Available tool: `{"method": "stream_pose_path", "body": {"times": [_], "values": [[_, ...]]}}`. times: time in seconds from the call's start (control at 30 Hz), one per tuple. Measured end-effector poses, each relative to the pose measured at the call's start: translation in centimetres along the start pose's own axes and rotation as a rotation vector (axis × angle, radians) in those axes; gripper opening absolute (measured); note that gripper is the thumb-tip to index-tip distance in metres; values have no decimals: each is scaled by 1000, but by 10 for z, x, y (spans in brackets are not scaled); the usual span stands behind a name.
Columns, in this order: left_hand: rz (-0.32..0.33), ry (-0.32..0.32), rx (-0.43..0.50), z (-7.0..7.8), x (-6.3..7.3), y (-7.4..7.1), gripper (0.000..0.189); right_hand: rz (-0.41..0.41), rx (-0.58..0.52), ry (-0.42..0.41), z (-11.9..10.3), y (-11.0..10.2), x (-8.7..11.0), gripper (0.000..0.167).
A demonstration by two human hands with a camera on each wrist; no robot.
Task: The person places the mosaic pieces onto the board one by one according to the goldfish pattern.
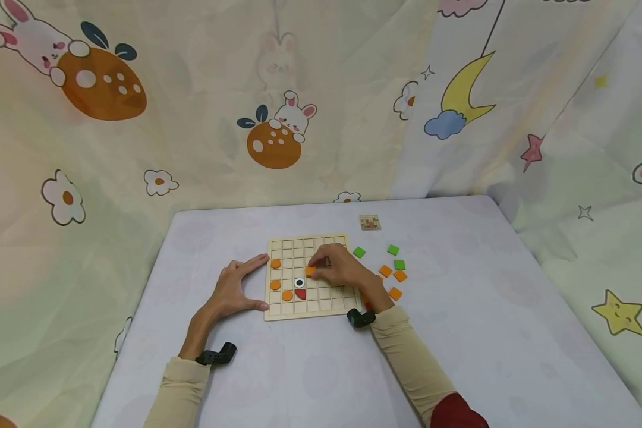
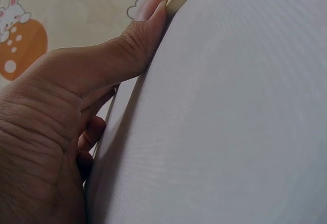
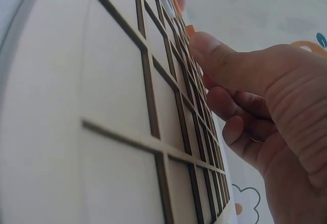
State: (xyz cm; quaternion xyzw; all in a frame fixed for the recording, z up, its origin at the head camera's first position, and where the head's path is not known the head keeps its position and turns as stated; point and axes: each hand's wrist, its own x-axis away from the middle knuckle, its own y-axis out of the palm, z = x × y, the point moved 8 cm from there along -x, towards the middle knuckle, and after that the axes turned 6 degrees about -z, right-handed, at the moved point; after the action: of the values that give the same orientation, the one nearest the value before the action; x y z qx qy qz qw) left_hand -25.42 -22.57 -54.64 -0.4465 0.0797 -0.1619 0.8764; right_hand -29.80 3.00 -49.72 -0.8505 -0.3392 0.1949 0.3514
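Currently the right hand (image 1: 339,264) pinches an orange tile (image 1: 310,271) between thumb and fingers at the middle of a gridded wooden board (image 1: 309,314); whether the tile touches the board is hard to tell. The left hand (image 1: 230,291) holds nothing in its grasp: thumb and forefinger spread wide, their tips meeting the board's left edge. Three orange discs (image 1: 275,263) sit in squares toward that left side. Just below and left of the pinched tile lies a black-and-white eye piece (image 1: 299,283), with a red quarter-round piece (image 1: 300,293) directly beneath it. To the right of the board, loose green tiles (image 1: 393,249) and orange squares (image 1: 395,293) lie scattered on the pale tabletop (image 1: 289,368), and a small patterned card (image 1: 370,222) rests beyond them.
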Motion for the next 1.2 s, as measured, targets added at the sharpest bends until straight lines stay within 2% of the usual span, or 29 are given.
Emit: {"method": "stream_pose_path", "body": {"times": [0.47,0.83,1.2], "values": [[3,12,-5,0,-1,-1,124,-9,-36,-34,-5,8,-15,21],[0,12,-5,0,0,-1,124,-9,-36,-8,-3,15,-18,17],[-4,7,-5,-1,0,0,124,1,-8,-23,-3,17,-19,19]]}}
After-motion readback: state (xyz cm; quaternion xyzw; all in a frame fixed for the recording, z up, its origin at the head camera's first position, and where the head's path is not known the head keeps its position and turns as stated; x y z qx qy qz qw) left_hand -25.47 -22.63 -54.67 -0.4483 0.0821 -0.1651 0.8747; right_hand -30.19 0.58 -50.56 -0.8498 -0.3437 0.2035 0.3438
